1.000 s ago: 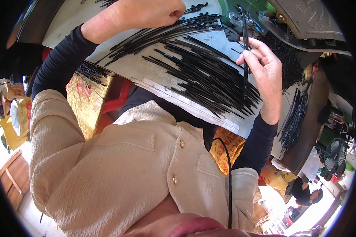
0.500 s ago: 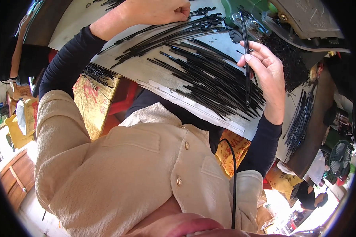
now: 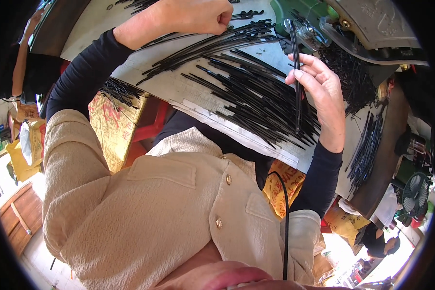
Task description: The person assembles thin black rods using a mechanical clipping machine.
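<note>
My right hand [image 3: 321, 87] pinches a long thin black strip [image 3: 297, 104] between thumb and fingers. The strip stands nearly lengthwise to my view, over a spread pile of straight black strips [image 3: 256, 94] on the pale tabletop [image 3: 164, 79]. At the far side my left hand [image 3: 198, 17] is closed, its fingertips turned away, so what they hold, if anything, is hidden. Just below and beside it lies a bundle of black strips with hooked ends [image 3: 246, 31], fanned to the left.
A green machine [image 3: 299, 14] with a metal arm stands at the far right, beside a tangle of black scraps [image 3: 350, 77]. More black strips [image 3: 367, 150] lie along the right edge. A yellow sack [image 3: 113, 128] and a red stool [image 3: 152, 121] are below the table's near edge.
My right hand has shifted slightly left with the strip, which stands a little more upright. My left fist has moved slightly nearer and stays closed.
</note>
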`<action>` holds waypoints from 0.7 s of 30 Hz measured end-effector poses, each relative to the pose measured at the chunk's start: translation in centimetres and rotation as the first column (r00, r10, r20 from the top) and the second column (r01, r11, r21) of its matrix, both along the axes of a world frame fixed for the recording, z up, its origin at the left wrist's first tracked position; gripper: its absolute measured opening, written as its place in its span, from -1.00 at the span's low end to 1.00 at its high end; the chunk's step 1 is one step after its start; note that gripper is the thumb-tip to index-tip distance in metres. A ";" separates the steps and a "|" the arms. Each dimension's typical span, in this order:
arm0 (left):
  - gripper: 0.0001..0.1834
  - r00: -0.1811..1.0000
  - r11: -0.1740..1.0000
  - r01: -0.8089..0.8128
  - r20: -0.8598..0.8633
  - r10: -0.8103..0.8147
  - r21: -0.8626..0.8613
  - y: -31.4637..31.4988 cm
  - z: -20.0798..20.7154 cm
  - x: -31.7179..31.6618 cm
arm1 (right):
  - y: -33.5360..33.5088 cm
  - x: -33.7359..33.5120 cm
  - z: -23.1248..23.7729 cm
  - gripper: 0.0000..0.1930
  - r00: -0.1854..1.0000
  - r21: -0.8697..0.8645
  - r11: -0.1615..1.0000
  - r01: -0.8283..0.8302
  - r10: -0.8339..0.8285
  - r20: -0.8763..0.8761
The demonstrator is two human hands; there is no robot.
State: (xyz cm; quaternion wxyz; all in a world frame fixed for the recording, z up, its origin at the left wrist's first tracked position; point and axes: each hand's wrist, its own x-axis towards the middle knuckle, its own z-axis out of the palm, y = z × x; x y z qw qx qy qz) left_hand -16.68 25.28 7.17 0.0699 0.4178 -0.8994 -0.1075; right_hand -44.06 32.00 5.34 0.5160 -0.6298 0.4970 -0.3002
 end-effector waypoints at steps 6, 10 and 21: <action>-0.79 0.999 0.999 0.003 -0.046 0.000 0.049 -0.3 0.0 -0.2 | 0.1 0.1 0.1 -0.67 1.000 0.009 1.000 0.004 -0.004 0.014; -0.79 0.999 0.999 0.032 -0.025 -0.033 -0.037 0.1 0.3 -0.2 | 0.2 0.1 0.0 -0.66 1.000 0.016 1.000 0.005 -0.006 0.021; -0.71 0.948 0.972 0.140 -0.310 -0.077 0.188 -2.1 0.1 -0.6 | 0.2 0.4 0.0 -0.65 0.997 0.075 0.997 0.002 -0.007 0.079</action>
